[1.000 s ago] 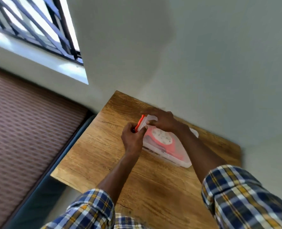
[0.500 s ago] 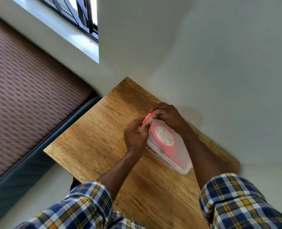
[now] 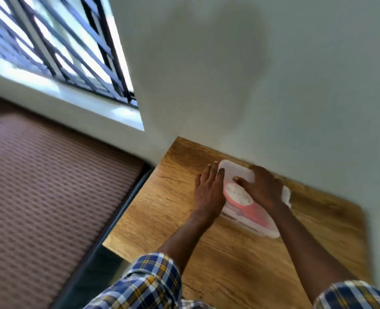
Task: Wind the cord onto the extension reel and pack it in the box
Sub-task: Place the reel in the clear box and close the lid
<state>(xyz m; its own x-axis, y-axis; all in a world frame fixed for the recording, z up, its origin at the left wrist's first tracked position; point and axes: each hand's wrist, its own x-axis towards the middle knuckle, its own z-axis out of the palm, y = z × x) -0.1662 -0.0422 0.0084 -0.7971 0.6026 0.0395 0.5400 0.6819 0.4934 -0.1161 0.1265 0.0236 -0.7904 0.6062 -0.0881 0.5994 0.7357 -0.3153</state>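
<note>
A translucent white plastic box [image 3: 236, 171] lies on the wooden table [image 3: 240, 268] against the wall. Through its lid shows the extension reel [image 3: 238, 195], white-faced with a red rim; the cord itself cannot be made out. My left hand [image 3: 208, 192] lies along the box's left side, fingers stretched out on the table and thumb on the lid's edge. My right hand [image 3: 261, 188] rests flat on top of the lid, thumb pointing left, covering the box's far right part.
The pale wall [image 3: 273, 85] runs right behind the box. A barred window [image 3: 57, 52] is at upper left. Left of the table's edge lies a brown ribbed surface [image 3: 39, 197] with a dark border [image 3: 117, 219].
Both hands were pinching a red clip at the box's far end. Now the clip is out of sight and both hands lie flat on the box. The view has swung.
</note>
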